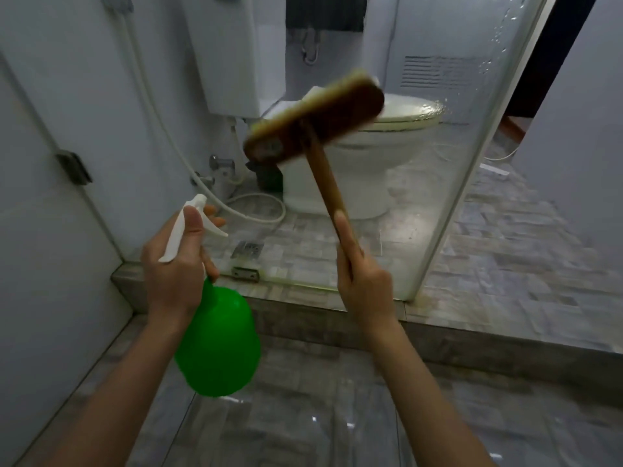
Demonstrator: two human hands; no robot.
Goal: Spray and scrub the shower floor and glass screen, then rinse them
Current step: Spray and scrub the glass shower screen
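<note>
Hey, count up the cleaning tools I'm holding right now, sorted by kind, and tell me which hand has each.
Green plastic spray bottle with white trigger head: 1, in the left hand.
Brown wooden-handled scrub brush with pale bristles: 1, in the right hand, raised at the glass screen.
Total: 2 tools.

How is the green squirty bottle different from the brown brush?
The spray bottle is bright green plastic with a white trigger top; the brush is brown wood with pale bristles. The bottle is round and fat; the brush is a long flat head on a straight handle. The bottle hangs low in the left hand; the brush is raised against the glass screen by the right hand. Both are cleaning tools, each gripped in one hand.
</note>
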